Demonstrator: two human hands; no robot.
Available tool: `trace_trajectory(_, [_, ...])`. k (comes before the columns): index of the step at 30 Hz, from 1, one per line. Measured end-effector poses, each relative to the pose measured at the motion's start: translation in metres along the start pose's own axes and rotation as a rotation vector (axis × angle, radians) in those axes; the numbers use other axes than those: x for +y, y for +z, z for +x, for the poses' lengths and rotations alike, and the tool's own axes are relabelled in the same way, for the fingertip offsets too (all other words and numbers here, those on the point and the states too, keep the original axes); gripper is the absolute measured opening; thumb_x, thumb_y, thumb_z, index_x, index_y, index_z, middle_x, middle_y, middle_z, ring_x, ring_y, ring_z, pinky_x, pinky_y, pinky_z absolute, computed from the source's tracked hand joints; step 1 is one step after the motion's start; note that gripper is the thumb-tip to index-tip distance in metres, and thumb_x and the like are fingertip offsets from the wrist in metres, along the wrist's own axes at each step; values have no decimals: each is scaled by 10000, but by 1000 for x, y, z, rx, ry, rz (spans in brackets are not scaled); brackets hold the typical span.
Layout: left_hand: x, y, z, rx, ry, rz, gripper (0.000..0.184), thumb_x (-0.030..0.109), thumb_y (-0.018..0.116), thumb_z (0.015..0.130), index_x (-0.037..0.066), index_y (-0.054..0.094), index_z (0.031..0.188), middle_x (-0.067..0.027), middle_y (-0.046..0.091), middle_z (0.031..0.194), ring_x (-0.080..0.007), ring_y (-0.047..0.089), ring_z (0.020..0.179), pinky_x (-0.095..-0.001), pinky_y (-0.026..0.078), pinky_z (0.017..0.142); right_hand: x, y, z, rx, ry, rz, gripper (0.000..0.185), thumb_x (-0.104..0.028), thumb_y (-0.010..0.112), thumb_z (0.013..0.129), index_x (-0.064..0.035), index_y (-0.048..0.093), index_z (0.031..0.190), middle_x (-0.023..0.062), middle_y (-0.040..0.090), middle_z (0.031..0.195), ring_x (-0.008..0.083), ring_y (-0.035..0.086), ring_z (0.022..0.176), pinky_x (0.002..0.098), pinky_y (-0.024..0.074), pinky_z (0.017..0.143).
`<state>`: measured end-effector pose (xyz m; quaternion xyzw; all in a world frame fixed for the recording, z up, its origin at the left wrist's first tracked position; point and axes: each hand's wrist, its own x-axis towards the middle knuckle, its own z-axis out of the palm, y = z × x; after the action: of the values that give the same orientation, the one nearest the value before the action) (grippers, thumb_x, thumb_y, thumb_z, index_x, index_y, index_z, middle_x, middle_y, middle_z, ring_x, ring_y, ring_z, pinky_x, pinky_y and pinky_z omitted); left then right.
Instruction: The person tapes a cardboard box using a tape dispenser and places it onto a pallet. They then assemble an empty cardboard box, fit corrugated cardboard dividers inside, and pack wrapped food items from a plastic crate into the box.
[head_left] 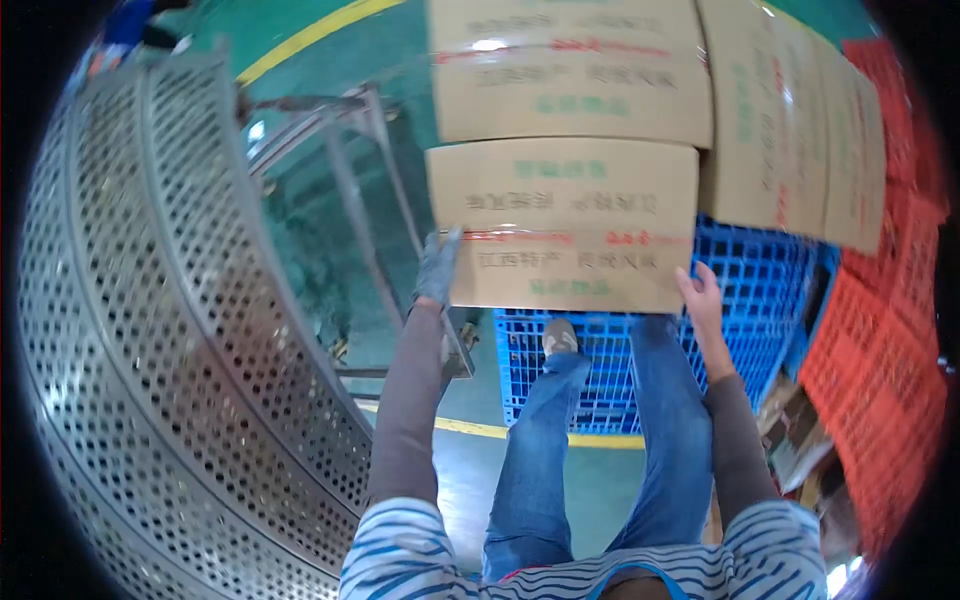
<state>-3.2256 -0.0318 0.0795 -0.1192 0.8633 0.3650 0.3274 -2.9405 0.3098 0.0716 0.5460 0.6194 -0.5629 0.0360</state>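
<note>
A brown cardboard box (566, 215) with green, black and red printing lies between my two hands above a blue plastic pallet (755, 275). My left hand (437, 268), in a grey glove, presses its fingers against the box's left side. At the box's lower right corner is my bare right hand (704, 300), thumb and fingers round the edge. Touching the far side of this box is a similar carton (575, 75). More cartons (768, 130) stand to the right of it, turned sideways.
Perforated metal panels (190, 300) fill the left side. Between them and the box stands a metal frame cart (360, 190). Red plastic crates (875, 350) are stacked along the right. One foot (560, 338) is on the blue pallet. Yellow lines (470, 428) mark the green floor.
</note>
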Motion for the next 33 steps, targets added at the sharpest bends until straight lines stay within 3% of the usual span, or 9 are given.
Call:
trace_trajectory(2, [33,9,28,184,221,-46,690,554,452,815,-40,466,1165,-199,555,1080,-308,529,1014,-371,402,858,6,6,25,-14,-64,6,621,-300,655,771,66,414,1211,226,499,1172,290,504,1067,353,410,889])
trace_trajectory(4, [44,13,71,213,137,-24,675,556,458,813,-49,502,1111,-215,568,1042,-325,539,981,-379,408,841,-39,16,11,-202,91,158,578,-272,652,777,44,427,1206,166,535,1142,221,526,1033,316,417,872])
trace_trajectory(8, [71,21,56,338,56,139,653,561,474,807,-62,575,975,-249,593,949,-373,556,899,-400,419,800,-26,8,14,-308,-95,31,501,-221,635,794,16,448,1194,97,557,1105,148,531,986,268,423,845])
trace_trajectory(19, [100,55,35,194,93,20,862,584,525,763,-87,327,1266,-228,443,1242,-337,441,1136,-351,345,954,-34,-12,8,-246,-46,260,583,-194,612,805,-24,340,1292,130,430,1259,205,438,1129,319,364,935])
trace_trajectory(24, [149,50,-8,283,-178,735,821,573,429,803,39,163,1368,-196,324,1333,-307,385,1196,-427,305,980,-3,-36,-18,-15,-81,-132,657,-332,599,798,-11,318,1298,207,430,1253,297,461,1128,336,381,927])
trace_trajectory(26, [122,53,-22,312,193,757,769,563,394,807,64,210,1363,-188,307,1350,-305,386,1202,-472,301,976,-12,-59,-50,6,44,149,652,-361,610,782,-17,356,1274,195,509,1166,282,535,1028,331,414,883])
trace_trajectory(29, [115,75,-110,27,353,441,669,306,574,787,-25,291,1294,-204,421,1253,-313,421,1153,-325,336,961,8,-122,-101,-38,53,75,485,-355,596,788,-6,507,1113,158,608,975,229,598,890,326,458,782])
trace_trajectory(31, [130,93,-207,-205,161,342,568,249,518,820,-17,307,1275,-207,520,1112,-274,504,1012,-347,379,891,-6,-182,-146,-57,207,71,389,-355,581,791,0,591,949,135,630,824,198,618,765,325,475,685])
trace_trajectory(33, [127,103,-278,-647,56,199,253,188,478,871,71,513,1093,-58,553,948,-170,500,885,-315,414,777,7,-226,-191,-4,313,78,352,-350,569,791,-2,618,821,113,622,683,184,612,618,325,471,595])
